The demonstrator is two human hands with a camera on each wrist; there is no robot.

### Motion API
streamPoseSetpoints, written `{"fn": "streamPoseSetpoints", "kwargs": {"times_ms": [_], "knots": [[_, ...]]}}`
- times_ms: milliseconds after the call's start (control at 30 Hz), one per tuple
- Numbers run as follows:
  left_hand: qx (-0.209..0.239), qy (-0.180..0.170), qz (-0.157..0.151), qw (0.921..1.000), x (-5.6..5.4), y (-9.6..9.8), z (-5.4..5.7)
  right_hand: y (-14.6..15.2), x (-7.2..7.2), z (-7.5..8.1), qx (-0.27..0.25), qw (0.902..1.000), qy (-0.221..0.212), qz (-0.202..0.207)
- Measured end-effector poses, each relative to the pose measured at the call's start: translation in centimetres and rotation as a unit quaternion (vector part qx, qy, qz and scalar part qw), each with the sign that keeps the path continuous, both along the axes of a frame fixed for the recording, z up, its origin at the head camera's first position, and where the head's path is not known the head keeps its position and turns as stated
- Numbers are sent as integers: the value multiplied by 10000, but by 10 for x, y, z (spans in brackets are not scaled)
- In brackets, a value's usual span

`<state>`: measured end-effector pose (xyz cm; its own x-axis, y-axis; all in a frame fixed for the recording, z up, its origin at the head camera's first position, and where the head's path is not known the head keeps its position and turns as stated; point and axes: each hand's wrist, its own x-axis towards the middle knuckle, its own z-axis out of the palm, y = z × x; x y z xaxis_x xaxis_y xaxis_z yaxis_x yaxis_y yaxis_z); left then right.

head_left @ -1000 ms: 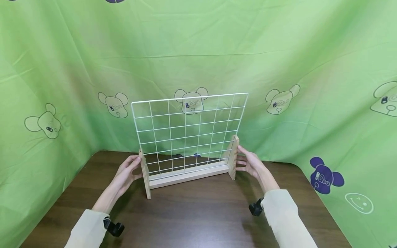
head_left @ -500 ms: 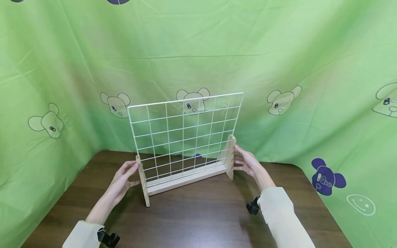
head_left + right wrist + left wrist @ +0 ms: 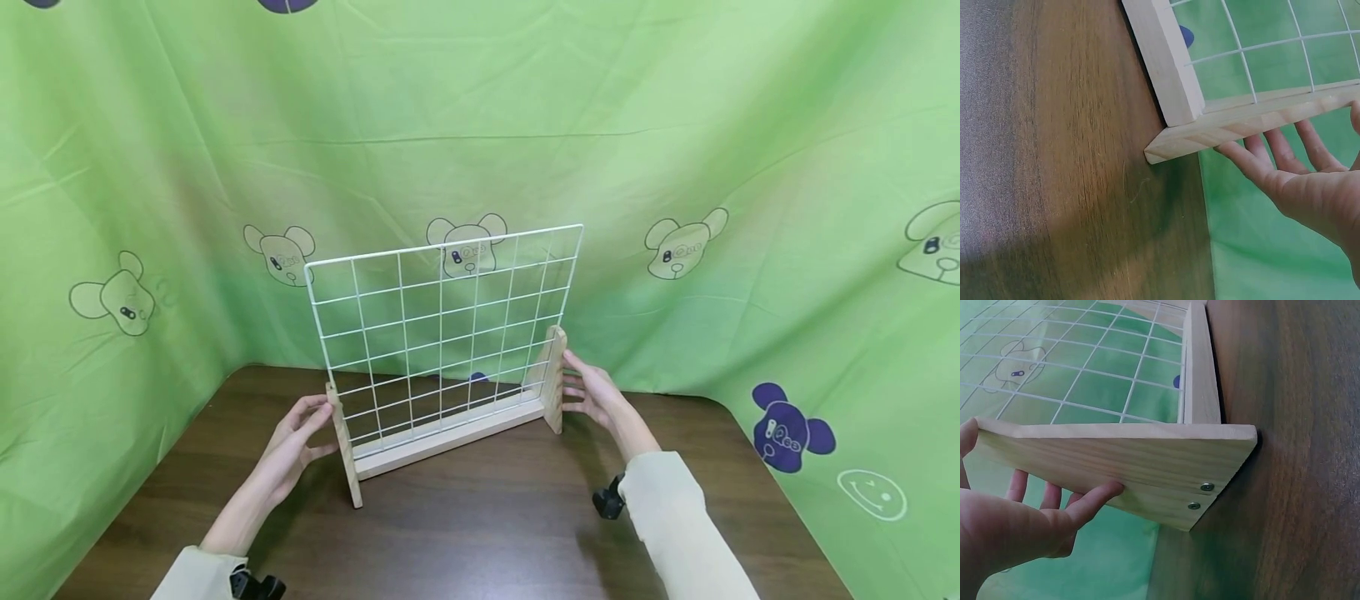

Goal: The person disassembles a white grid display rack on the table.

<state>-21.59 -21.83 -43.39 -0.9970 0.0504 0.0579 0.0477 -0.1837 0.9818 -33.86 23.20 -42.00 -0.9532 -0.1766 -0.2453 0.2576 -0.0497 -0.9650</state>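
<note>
A white wire grid panel (image 3: 442, 325) stands in a pale wooden base (image 3: 450, 435), angled so its left end is nearer me. My left hand (image 3: 288, 446) rests its fingertips on the outside of the left wooden side piece (image 3: 345, 450); the left wrist view shows spread fingers on that side piece (image 3: 1116, 465) and two screw heads (image 3: 1200, 495) near its bottom. At the other end, my right hand (image 3: 596, 396) touches the outer face of the right side piece (image 3: 553, 379). Its fingers (image 3: 1247, 159) are fairly straight and spread in the right wrist view.
The stand sits on a dark brown wooden table (image 3: 465, 533) with rounded back corners. A green cloth (image 3: 480, 100) printed with bear heads hangs behind and at both sides. Each wrist carries a small black device (image 3: 609, 500).
The stand's left end has come toward me and slightly left, so the grid is turned more. The right end has shifted a little left. Both hands have moved along with it.
</note>
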Motion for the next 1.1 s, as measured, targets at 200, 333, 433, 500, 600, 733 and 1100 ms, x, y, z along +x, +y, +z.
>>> {"fn": "streamPoseSetpoints", "kwargs": {"times_ms": [200, 333, 433, 500, 600, 733, 1100], "knots": [[-101, 38, 59, 9999, 1, -1, -1, -3, 1, 0, 29, 10000, -4, -74], [-155, 29, 49, 9999, 3, -2, -1, -4, 1, 0, 15, 10000, -23, -93], [-195, -11, 30, 9998, 5, -3, -2, -5, 1, 0, 21, 9999, -52, -109], [-245, -2, 41, 9997, 6, -3, -2, -6, 0, 0, 22, 9999, -57, -132], [-388, 62, 96, 9992, 7, -4, -3, -8, 0, -1, 67, 9998, -1, -173], [-507, 93, 181, 9985, 7, -4, -4, -11, 2, -1, 51, 9981, 207, -573], [-1105, 695, 232, 9912, 5, -3, -10, -30, 24, 7, -397, 9626, 1449, -2253]]}}
